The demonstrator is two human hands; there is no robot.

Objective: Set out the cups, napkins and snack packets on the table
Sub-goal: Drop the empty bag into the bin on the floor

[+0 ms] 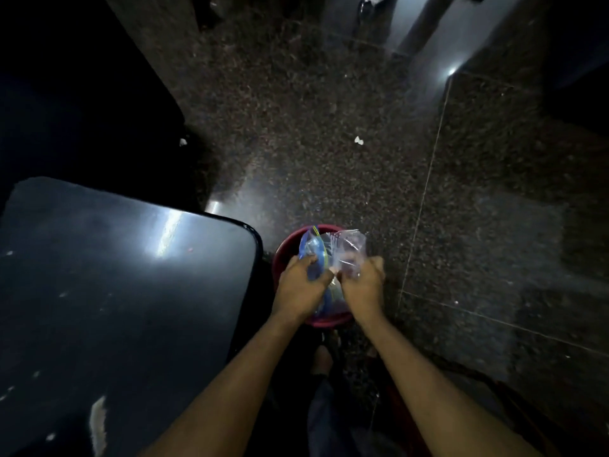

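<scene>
A red bucket [286,250] stands on the floor just right of the dark table [125,291]. Over the bucket, my left hand [301,286] grips a blue-tinted plastic bag [311,247] with a yellow and green stripe. My right hand [362,286] holds a clear plastic packet [351,247] beside it. The two hands almost touch above the bucket's opening. What lies inside the bucket is mostly hidden by my hands and the bags. No cups or napkins can be made out in this dim light.
The table's rounded corner [253,234] sits close to the bucket's left side. Speckled dark stone floor [329,127] spreads ahead, with small white scraps [358,140] on it. My foot [321,359] is below the bucket. Dark furniture fills the upper left.
</scene>
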